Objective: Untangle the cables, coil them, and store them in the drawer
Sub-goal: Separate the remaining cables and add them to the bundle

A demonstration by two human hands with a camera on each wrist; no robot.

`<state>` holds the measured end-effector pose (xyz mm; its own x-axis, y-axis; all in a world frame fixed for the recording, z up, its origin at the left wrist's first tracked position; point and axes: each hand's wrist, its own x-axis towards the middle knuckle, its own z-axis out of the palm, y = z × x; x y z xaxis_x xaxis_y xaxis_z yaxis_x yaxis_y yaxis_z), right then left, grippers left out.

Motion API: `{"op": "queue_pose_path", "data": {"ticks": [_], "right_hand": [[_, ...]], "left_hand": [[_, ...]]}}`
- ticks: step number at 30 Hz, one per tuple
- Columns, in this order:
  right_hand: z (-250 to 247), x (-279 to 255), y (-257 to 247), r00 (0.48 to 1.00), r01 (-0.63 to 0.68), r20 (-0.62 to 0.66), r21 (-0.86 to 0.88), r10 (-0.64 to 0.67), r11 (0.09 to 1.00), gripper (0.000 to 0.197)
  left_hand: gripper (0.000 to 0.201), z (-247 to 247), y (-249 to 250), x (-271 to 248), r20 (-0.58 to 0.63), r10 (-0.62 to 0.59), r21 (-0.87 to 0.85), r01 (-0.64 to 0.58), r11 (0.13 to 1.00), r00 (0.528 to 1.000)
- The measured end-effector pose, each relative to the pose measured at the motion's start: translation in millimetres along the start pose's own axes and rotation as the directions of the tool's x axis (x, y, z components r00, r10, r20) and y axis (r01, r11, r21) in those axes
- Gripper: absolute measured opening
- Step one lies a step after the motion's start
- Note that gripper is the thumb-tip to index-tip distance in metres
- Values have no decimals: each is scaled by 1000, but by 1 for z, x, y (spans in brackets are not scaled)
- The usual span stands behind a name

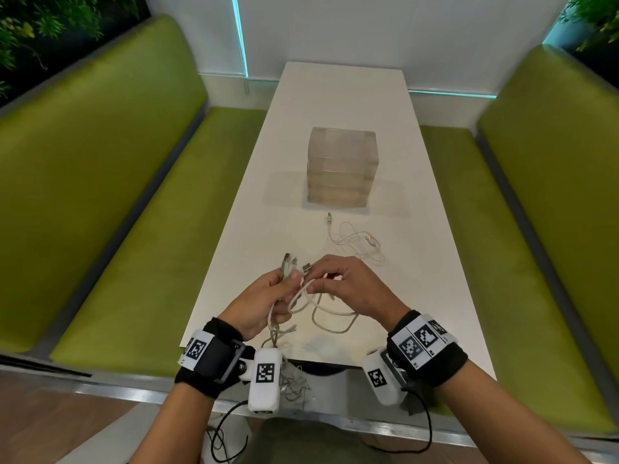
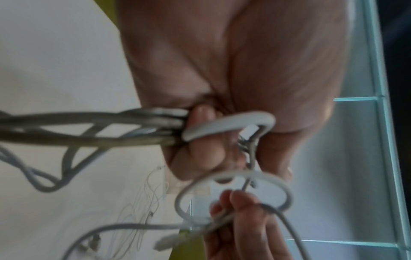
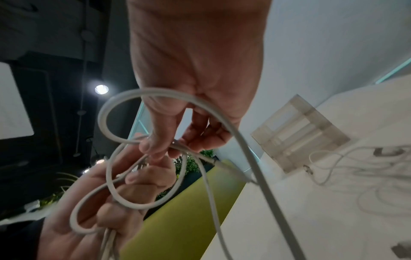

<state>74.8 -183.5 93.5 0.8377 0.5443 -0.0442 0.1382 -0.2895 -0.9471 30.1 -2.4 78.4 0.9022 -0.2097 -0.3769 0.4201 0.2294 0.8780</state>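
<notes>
My left hand [image 1: 268,296] grips a bundle of white cables [image 1: 273,326] above the table's near edge, with plug ends [image 1: 288,261] sticking up past its fingers. In the left wrist view the bundle [image 2: 100,126] runs out of the fist. My right hand [image 1: 338,283] pinches one white cable [image 1: 330,311] near its USB plug [image 1: 306,267], and loops of it hang between the hands. The right wrist view shows the thumb and fingers [image 3: 153,146] closed on that cable [image 3: 124,105]. A clear stacked drawer unit [image 1: 341,167] stands in mid-table with its drawers closed.
A second thin white cable [image 1: 360,242] lies loose on the white table [image 1: 335,95] between my hands and the drawer unit. Green bench seats [image 1: 140,229] flank the table on both sides. A white wall stands behind the table's far end.
</notes>
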Motion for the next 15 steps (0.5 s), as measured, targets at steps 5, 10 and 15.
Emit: {"op": "queue_pose_path", "data": {"ticks": [5,10,15], "right_hand": [[-4,-19,13,974,7,221,-267,55,964,13],[22,-42,42,879,56,425,-544,218,837,20],[37,-48,58,912,13,334,-603,238,798,18]], "left_hand": [[23,-17,8,-2,-206,120,-101,-143,985,971],[25,-19,12,-1,-191,181,-117,-206,972,965],[27,-2,7,0,-142,189,-58,-198,978,972]]}}
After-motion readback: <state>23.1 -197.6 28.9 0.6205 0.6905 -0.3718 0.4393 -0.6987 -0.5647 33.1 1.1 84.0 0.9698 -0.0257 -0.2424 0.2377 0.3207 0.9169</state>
